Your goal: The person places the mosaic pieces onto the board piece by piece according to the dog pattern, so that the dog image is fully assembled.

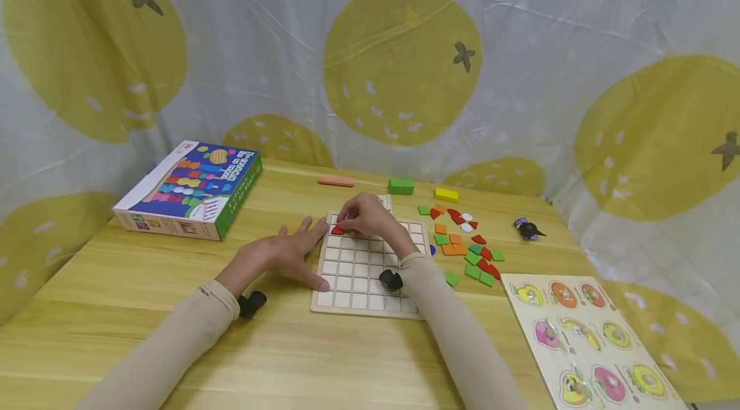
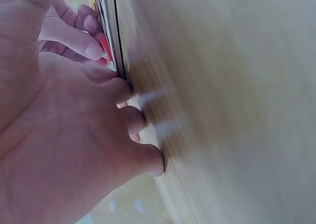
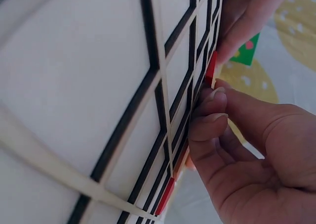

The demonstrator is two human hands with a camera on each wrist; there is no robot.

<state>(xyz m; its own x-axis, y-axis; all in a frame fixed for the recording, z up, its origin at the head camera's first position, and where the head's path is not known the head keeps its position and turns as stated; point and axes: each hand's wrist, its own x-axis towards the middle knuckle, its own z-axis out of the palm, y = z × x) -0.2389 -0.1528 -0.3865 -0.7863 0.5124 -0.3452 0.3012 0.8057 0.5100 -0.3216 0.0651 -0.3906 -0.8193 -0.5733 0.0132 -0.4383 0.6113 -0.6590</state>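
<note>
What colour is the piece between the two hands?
The piece is red; the right wrist view shows it best.

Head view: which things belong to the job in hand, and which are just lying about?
In the job:
- grid board, left hand at its edge
- red piece at the fingertips of the right hand
- loose coloured pieces (likely)
- card beyond the board (perhaps)

Lying about, it seems:
- toy box
- fruit puzzle
- green block
- yellow block
- salmon-pink bar
- black-and-purple object
</note>
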